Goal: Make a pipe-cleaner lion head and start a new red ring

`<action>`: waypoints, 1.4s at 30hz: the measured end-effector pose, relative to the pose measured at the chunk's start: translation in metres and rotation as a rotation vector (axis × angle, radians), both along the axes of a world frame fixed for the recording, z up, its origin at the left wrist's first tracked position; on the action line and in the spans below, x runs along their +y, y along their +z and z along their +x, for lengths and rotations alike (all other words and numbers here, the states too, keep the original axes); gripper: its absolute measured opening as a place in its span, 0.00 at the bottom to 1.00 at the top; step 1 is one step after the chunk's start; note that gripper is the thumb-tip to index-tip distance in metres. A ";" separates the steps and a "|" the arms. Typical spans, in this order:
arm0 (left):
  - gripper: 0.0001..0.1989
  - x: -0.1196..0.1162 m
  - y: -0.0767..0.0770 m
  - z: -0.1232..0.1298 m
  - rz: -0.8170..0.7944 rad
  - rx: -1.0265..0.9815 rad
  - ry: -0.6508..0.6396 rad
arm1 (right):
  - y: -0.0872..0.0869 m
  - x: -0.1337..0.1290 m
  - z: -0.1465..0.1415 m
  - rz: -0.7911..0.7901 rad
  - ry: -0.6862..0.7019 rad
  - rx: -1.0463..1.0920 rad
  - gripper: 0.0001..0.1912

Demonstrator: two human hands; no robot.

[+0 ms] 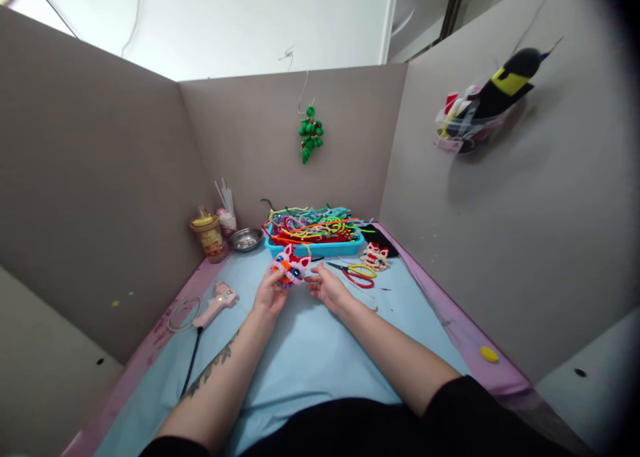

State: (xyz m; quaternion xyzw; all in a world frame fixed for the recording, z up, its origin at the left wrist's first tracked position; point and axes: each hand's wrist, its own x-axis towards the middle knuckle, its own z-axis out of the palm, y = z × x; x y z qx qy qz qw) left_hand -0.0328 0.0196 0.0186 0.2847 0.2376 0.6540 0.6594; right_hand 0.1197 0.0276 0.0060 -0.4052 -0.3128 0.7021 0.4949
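My left hand (272, 290) grips a fuzzy pipe-cleaner animal head (291, 270) by its lower left side. The head has pointed red-and-pink ears, dark blue eyes, and orange and lilac parts. Just right of it is my right hand (327, 287), its fingers apart and nothing visible in them. Scissors (359, 275) with one red and one yellow handle lie beyond my right hand. A second pipe-cleaner head (375, 257), cream and red, rests beside them. Behind both hands stands a blue tray (315, 249) heaped with pipe cleaners (320, 225) of many colours.
On the left lie a pink glue gun (216, 305) with its cable, a metal bowl (245, 239) and a lidded cup (207, 235). Grey panels enclose the table. A green ornament (311, 135) hangs at the back, a tool holder (470, 120) on the right.
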 end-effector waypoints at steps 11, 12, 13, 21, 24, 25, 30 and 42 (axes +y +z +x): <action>0.16 0.002 -0.006 0.004 -0.118 0.169 -0.080 | 0.006 0.006 0.008 -0.124 0.067 0.181 0.31; 0.18 0.003 -0.006 0.002 -0.171 0.236 -0.101 | 0.006 0.009 0.012 -0.124 0.051 0.160 0.32; 0.20 0.003 -0.006 0.000 -0.219 0.318 -0.121 | 0.007 0.012 0.015 -0.121 0.035 0.138 0.32; 0.28 0.000 0.003 -0.018 -0.301 0.977 -0.045 | 0.005 0.019 0.031 -0.134 0.080 -0.125 0.34; 0.24 0.001 0.006 -0.025 -0.274 1.098 0.023 | 0.003 0.021 0.034 -0.102 0.088 -0.319 0.35; 0.23 0.003 0.006 -0.027 -0.268 1.117 0.028 | 0.002 0.022 0.035 -0.078 0.075 -0.377 0.34; 0.14 0.015 -0.007 -0.034 -0.138 1.087 0.122 | 0.001 0.027 0.041 -0.003 0.007 -0.446 0.29; 0.19 0.023 -0.027 -0.026 -0.090 0.721 0.147 | -0.013 0.027 0.021 0.199 -0.030 -0.213 0.13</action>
